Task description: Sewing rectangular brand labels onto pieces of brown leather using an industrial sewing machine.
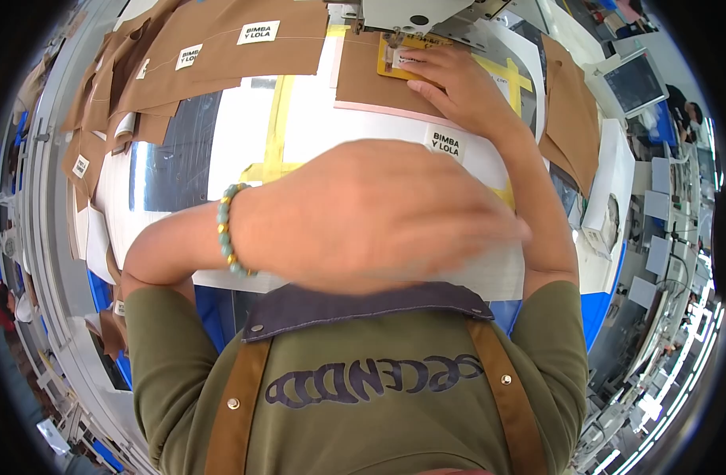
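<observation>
My right hand (450, 89) lies with its fingers extended over a yellow template (388, 62) under the sewing machine head (418, 17). Its fingertips rest by a small white label (401, 58) in the template's opening. Below that is a brown fabric panel (363, 87) with a pink strip along its near edge. Close to the camera, my left hand (371, 214) is raised across the middle, a green bead bracelet on its wrist. Motion blurs its fingers, so whether they hold anything does not show. Just beyond it sits another white printed label (444, 141).
Brown panels with sewn-on white labels (258, 32) are spread along the far left, joined by thread. More brown pieces (567, 111) lie at the right, near a white box (604, 210) and a small screen (634, 81). Yellow tape (280, 119) marks the white table.
</observation>
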Action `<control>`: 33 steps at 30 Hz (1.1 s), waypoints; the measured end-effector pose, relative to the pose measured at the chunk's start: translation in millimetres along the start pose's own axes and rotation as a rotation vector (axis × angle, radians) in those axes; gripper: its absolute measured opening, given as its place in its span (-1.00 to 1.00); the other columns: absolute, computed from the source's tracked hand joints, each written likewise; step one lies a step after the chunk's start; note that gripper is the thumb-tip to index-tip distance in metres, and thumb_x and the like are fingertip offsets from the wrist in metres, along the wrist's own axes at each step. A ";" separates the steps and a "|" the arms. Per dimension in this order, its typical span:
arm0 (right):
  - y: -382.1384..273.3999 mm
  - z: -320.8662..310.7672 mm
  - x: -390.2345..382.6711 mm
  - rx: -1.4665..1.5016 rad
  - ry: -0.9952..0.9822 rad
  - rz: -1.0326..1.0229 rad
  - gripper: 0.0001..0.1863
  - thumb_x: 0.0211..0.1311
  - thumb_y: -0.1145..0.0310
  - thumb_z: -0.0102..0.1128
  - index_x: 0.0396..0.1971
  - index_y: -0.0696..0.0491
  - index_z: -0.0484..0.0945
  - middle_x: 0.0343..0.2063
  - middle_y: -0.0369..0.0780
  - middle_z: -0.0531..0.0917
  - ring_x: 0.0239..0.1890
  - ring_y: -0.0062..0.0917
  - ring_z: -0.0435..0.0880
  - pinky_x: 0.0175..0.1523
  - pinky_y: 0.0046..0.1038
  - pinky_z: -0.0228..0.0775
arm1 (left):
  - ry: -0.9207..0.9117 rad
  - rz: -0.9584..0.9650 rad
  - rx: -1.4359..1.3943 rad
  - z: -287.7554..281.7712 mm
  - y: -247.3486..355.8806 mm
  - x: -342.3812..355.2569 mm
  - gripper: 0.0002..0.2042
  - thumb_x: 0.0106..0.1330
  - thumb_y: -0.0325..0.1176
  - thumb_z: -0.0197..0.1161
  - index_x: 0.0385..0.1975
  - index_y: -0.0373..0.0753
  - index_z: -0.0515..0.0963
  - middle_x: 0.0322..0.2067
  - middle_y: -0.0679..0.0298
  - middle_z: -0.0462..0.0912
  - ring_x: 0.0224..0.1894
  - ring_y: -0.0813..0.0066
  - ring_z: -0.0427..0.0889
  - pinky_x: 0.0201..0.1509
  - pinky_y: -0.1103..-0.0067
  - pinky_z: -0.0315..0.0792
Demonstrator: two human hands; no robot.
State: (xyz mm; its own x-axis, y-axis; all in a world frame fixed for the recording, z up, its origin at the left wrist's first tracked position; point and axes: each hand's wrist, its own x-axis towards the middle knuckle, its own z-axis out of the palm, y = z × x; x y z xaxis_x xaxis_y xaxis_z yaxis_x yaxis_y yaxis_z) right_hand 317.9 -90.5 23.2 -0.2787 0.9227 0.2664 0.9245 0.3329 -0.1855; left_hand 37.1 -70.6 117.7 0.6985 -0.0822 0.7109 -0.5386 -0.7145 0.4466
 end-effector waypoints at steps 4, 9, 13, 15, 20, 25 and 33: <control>-1.8 3.7 -1.2 0.005 0.019 0.002 -0.60 0.54 0.09 0.22 0.15 -0.01 0.77 0.31 -0.28 0.70 0.35 -0.28 0.57 0.48 -0.17 0.33 | 0.272 0.170 0.102 4.2 51.8 28.2 -0.85 0.29 -0.31 0.43 -0.18 -0.07 0.79 -0.05 0.13 0.82 -0.16 0.32 0.81 -0.26 0.47 0.67; 2.6 6.1 -1.9 0.019 0.024 0.051 -0.59 0.55 0.08 0.21 0.17 0.00 0.75 0.34 -0.28 0.68 0.37 -0.28 0.56 0.49 -0.18 0.33 | 0.346 0.111 0.138 7.1 70.8 19.1 -0.86 0.27 -0.29 0.44 -0.19 -0.04 0.79 -0.07 0.15 0.82 -0.17 0.32 0.81 -0.27 0.49 0.66; 4.5 6.9 3.2 -0.033 0.053 -0.002 -0.57 0.55 0.08 0.21 0.19 0.02 0.74 0.34 -0.28 0.67 0.38 -0.29 0.56 0.49 -0.18 0.34 | 0.405 0.076 0.192 3.4 74.7 15.4 -0.86 0.26 -0.28 0.45 -0.20 -0.01 0.79 -0.09 0.16 0.83 -0.18 0.32 0.81 -0.29 0.51 0.65; 7.7 6.7 5.8 0.011 0.052 0.009 -0.57 0.55 0.08 0.21 0.19 0.02 0.73 0.34 -0.29 0.67 0.39 -0.30 0.56 0.48 -0.18 0.35 | 0.420 0.066 0.214 0.2 73.3 13.6 -0.86 0.26 -0.27 0.45 -0.20 0.00 0.79 -0.10 0.16 0.83 -0.19 0.32 0.81 -0.30 0.52 0.65; 20.9 9.7 10.7 -0.021 0.071 -0.004 -0.57 0.54 0.08 0.22 0.19 0.05 0.72 0.33 -0.28 0.68 0.39 -0.29 0.55 0.49 -0.19 0.34 | 0.171 0.183 0.286 -17.3 20.9 -0.2 -0.76 0.23 -0.38 0.45 -0.10 -0.10 0.79 -0.20 0.21 0.83 -0.23 0.33 0.80 -0.32 0.52 0.62; 20.9 9.5 11.8 -0.015 0.087 0.059 -0.54 0.53 0.08 0.23 0.21 0.08 0.70 0.31 -0.25 0.69 0.39 -0.28 0.56 0.49 -0.18 0.34 | -0.094 0.020 0.373 -25.0 -29.0 -31.4 -0.71 0.25 -0.53 0.40 -0.02 -0.31 0.75 -0.25 0.18 0.81 -0.26 0.26 0.80 -0.23 0.47 0.66; -24.1 -38.9 -29.5 0.004 0.043 0.122 -0.57 0.53 0.23 0.25 0.30 0.02 0.66 0.43 -0.18 0.57 0.50 -0.20 0.42 0.64 -0.08 0.11 | -0.093 -0.519 0.322 -44.6 -104.6 -81.2 -0.69 0.43 -0.52 0.31 0.14 -0.24 0.72 0.08 0.13 0.78 0.12 0.15 0.74 0.24 0.32 0.61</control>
State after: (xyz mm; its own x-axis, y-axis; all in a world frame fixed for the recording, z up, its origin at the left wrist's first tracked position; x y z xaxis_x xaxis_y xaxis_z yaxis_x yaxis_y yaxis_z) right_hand 314.0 -133.3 56.6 -0.1527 0.9473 0.2815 0.9499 0.2193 -0.2225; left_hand 15.7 41.8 37.6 0.8774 0.2821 0.3880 0.0417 -0.8506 0.5242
